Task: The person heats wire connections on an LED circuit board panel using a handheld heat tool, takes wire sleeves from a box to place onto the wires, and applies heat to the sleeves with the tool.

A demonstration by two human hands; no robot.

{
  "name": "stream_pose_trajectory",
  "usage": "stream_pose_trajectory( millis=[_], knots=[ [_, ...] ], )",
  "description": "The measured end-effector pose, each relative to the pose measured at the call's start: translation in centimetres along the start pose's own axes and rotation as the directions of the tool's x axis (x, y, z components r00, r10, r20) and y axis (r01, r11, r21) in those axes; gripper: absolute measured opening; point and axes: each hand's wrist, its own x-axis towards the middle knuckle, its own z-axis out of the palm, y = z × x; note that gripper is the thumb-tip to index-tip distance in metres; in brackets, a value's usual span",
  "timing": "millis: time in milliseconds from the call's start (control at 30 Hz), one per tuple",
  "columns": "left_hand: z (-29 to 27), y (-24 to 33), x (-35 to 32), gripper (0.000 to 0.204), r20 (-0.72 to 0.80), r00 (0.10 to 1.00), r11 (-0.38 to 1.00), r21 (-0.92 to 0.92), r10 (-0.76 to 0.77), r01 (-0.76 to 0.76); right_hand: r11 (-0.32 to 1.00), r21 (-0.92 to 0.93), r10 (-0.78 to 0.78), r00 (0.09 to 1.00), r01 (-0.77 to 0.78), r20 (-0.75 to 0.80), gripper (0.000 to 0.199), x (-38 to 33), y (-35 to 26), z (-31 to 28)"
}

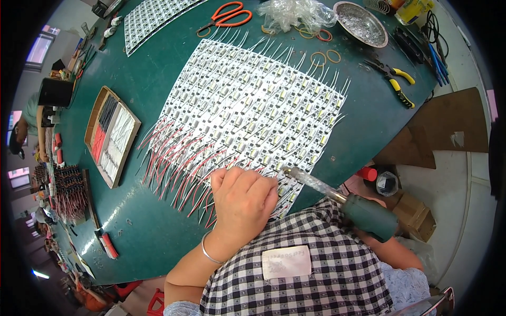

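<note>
A white panel of small circuit boards (247, 105) lies on the green table. Red, black and white wires (176, 163) stick out along its near left edge, and short white wires along the far edge. My left hand (245, 200) rests on the near edge with its fingers curled closed; whatever is inside them is hidden. From the right, a soldering iron (369, 217) with a dark green handle reaches in, its tip at the panel just beside my left fingers. My right forearm (392, 252) runs up to that handle, which hides most of my right hand.
Left of the panel sits a cardboard tray (129, 154) of sorted wires. Orange-handled scissors (226, 17), plastic wrap (295, 16), a metal bowl (361, 23) and yellow-black pliers (395, 79) lie around the far side. Bundled boards (68, 192) stand at far left.
</note>
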Motion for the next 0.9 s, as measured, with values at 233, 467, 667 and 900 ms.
stream_pose_trajectory(
  millis=[233, 467, 667, 900],
  knots=[
    [0.3, -0.1, 0.4, 0.015, 0.005, 1.000, 1.000, -0.005, 0.003, -0.003, 0.919, 0.352, 0.205, 0.978, -0.180, -0.035, 0.031, -0.2, 0.0, 0.1],
    [-0.5, 0.1, 0.1, 0.014, 0.021, 1.000, 1.000, 0.003, 0.005, -0.005, 0.732, 0.678, 0.243, 0.956, -0.067, -0.167, 0.044, -0.6, 1.5, 2.1],
    [-1.2, -1.0, -2.1, 0.020, 0.040, 0.997, 0.993, -0.100, 0.074, -0.069, 0.133, 0.991, 0.479, 0.877, -0.031, -0.037, 0.052, 6.7, -3.2, 1.9],
    [-5.1, -3.7, -6.6, 0.016, 0.054, 0.998, 0.983, -0.185, 0.023, -0.012, 0.069, 0.995, 0.393, 0.919, -0.065, 0.033, 0.043, 7.1, -3.7, 2.5]
  ],
)
